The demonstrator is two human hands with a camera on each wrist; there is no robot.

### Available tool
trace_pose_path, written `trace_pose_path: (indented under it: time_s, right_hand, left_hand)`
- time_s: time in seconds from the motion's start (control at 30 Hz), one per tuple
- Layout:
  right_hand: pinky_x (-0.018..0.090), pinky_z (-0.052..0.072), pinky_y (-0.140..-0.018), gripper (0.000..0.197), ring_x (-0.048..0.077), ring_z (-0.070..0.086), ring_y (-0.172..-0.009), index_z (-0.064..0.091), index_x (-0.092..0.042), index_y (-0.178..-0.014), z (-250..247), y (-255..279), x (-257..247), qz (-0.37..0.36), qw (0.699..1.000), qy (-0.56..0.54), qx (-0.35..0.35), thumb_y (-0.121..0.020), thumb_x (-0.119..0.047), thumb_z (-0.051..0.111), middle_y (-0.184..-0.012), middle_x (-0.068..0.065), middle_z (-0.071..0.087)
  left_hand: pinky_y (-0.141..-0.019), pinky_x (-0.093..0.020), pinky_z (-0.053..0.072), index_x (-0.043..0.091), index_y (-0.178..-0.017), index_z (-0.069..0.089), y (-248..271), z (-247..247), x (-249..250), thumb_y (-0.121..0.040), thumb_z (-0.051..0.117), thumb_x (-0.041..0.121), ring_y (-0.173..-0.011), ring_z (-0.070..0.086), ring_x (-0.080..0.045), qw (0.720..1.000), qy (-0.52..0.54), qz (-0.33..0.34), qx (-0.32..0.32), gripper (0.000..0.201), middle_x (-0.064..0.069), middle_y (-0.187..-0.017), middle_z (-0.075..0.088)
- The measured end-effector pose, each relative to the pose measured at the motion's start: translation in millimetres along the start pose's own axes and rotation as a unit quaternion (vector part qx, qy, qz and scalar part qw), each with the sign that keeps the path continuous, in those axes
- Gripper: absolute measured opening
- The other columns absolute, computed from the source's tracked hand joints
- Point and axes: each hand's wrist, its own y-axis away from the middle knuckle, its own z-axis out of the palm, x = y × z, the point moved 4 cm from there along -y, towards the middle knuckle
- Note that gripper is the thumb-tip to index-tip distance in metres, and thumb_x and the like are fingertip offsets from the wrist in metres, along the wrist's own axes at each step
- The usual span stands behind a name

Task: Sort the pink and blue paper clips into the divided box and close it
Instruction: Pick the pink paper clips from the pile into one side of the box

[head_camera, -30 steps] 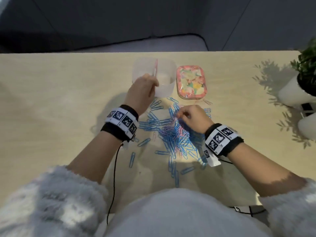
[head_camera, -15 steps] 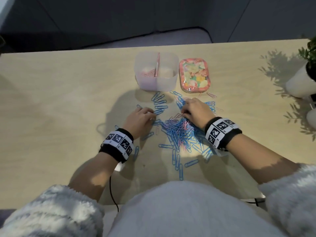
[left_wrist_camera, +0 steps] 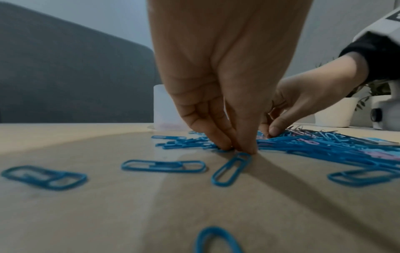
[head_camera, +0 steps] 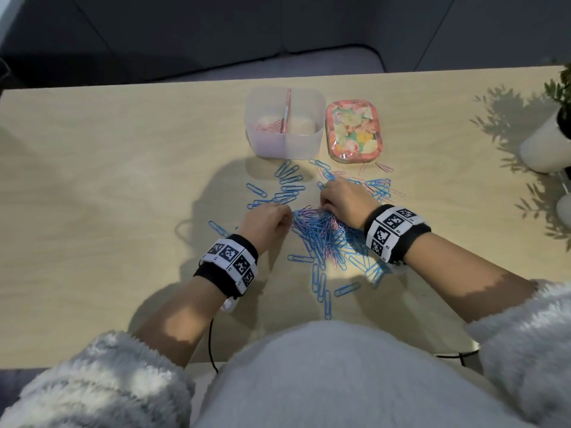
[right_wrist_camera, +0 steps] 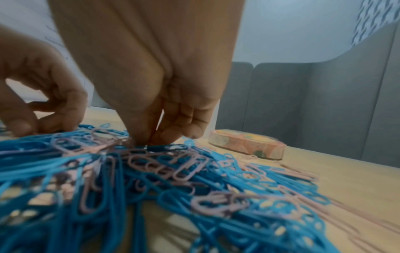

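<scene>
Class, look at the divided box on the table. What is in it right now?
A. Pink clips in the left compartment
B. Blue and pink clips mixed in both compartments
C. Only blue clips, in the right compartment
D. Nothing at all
A: in the head view the divided box holds pink clips left of its divider; no blue ones show inside.

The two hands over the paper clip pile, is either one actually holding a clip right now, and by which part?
Cannot be told. The left hand and right hand have fingertips pressed into the paper clip pile; no lifted clip shows.
</scene>
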Motion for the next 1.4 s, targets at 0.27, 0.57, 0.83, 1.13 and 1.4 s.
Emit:
trace_pose_path:
  time_s: [0.27, 0.57, 0.83, 1.13, 1.4]
  right_hand:
    - [0.016, 0.048, -0.059, 0.020, 0.011, 0.050, -0.065, 0.060, 0.001, -0.108, -15.3, 10.9, 34.1, 0.153, 0.870, -0.450, 0.128, -0.089, -0.001, 0.055, -0.070, 0.002, 0.050]
    - [0.015, 0.037, -0.033, 0.028, 0.008, 0.044, -0.034, 0.051, -0.010, -0.071, -11.6, 19.7, 26.9, 0.288, 0.637, -0.714, 0.039, -0.090, -0.006, 0.031, -0.062, 0.003, 0.041]
    - [0.026, 0.031, -0.053, 0.015, 0.010, 0.044, -0.057, 0.062, -0.018, -0.073, 4.3, -4.8, -5.6, 0.128, 0.961, -0.243, 0.042, -0.073, -0.027, 0.074, -0.059, -0.010, 0.046]
    - [0.028, 0.045, -0.065, 0.008, 0.016, 0.058, -0.068, 0.069, -0.009, -0.078, 4.2, -6.4, -1.1, 0.111, 0.957, -0.266, 0.042, -0.079, -0.017, 0.067, -0.069, 0.003, 0.063]
    - [0.014, 0.025, -0.035, 0.021, 0.007, 0.033, -0.033, 0.056, -0.010, -0.070, -6.3, 20.1, 41.0, 0.228, 0.766, -0.593, 0.094, -0.089, -0.004, 0.052, -0.049, 0.005, 0.042]
  left_hand:
    - [-0.079, -0.035, 0.042, 0.006, -0.097, 0.061, 0.8, -4.5, -3.5, -0.089, 0.050, 0.012, -0.097, 0.057, -0.030, 1.000, -0.001, -0.003, 0.009, 0.016, -0.014, -0.101, 0.063]
    - [-0.057, -0.009, 0.043, 0.012, -0.094, 0.053, -34.3, -14.0, -4.8, -0.091, 0.041, 0.001, -0.056, 0.056, 0.001, 0.928, 0.359, -0.097, 0.007, 0.017, 0.003, -0.069, 0.053]
    - [-0.077, -0.030, 0.039, 0.008, -0.092, 0.061, -43.6, 0.3, -0.1, -0.086, 0.057, 0.017, -0.090, 0.055, -0.026, 0.990, 0.118, -0.081, 0.006, 0.012, -0.010, -0.093, 0.058]
    - [-0.083, -0.039, 0.042, 0.009, -0.095, 0.060, -32.4, -1.4, -15.1, -0.088, 0.050, 0.015, -0.100, 0.055, -0.030, 0.997, 0.030, -0.067, 0.021, 0.013, -0.013, -0.105, 0.057]
    - [-0.085, -0.040, 0.043, 0.006, -0.094, 0.059, -39.2, -1.2, -2.5, -0.094, 0.040, 0.016, -0.099, 0.055, -0.032, 0.999, 0.037, 0.006, 0.019, 0.022, -0.015, -0.101, 0.061]
